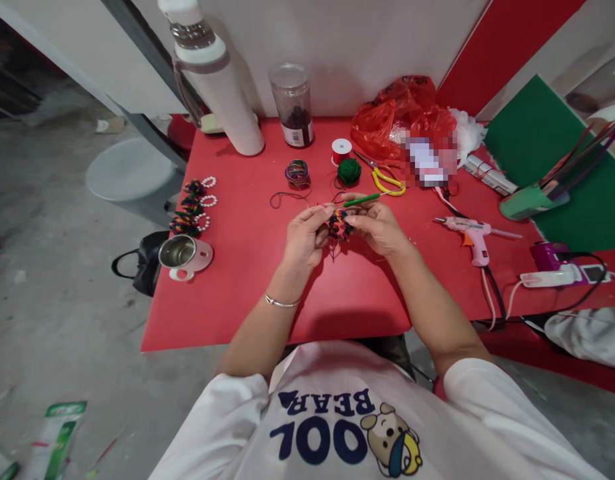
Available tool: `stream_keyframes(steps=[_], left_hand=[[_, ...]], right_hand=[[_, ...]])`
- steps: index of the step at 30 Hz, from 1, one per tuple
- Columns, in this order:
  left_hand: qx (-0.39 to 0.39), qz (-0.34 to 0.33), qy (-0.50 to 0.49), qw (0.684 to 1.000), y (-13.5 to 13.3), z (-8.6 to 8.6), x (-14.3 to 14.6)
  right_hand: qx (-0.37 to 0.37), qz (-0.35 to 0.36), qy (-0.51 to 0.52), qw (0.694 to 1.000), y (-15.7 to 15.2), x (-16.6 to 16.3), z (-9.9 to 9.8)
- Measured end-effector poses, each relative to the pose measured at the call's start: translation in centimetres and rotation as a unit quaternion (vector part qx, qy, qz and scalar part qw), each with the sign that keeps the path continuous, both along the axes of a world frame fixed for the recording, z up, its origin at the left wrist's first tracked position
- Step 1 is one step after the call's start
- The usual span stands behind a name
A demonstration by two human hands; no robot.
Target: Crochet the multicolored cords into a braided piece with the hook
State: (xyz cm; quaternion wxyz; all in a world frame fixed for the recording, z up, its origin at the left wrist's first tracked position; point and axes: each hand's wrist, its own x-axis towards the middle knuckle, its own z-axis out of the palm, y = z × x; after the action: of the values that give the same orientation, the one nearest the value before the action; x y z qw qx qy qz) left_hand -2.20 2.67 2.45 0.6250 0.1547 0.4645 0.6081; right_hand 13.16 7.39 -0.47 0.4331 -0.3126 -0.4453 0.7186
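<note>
Between my two hands is a small multicoloured crochet piece point(340, 225), dark with orange and red patches. My left hand point(307, 233) pinches its left edge. My right hand point(377, 227) grips the other edge with thumb and fingers and also carries a green-handled crochet hook point(362, 199), its thin metal end pointing right. Just beyond the hands lie a ball of multicoloured yarn point(297, 174) with a loose strand, and a ball of green yarn point(349, 171). Several finished dark multicoloured pieces with white bead loops point(191, 205) sit in a column at the table's left edge.
On the red table point(247, 280) stand a mug point(186, 257), a white bottle point(222, 93), a clear jar point(291, 107) and a thread spool point(341, 151). Yellow-handled scissors point(387, 181), a red bag point(397, 113), a phone point(427, 162) and a pink glue gun point(472, 235) lie rightward.
</note>
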Motion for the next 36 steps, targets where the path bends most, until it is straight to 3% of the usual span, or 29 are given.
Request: stream_keyframes(steps=[36], left_hand=[[0.036,0.012,0.018,0.999,0.01,-0.61,0.12]], right_hand=[[0.019,-0.006,-0.014,1.000,-0.14,-0.11,0.25]])
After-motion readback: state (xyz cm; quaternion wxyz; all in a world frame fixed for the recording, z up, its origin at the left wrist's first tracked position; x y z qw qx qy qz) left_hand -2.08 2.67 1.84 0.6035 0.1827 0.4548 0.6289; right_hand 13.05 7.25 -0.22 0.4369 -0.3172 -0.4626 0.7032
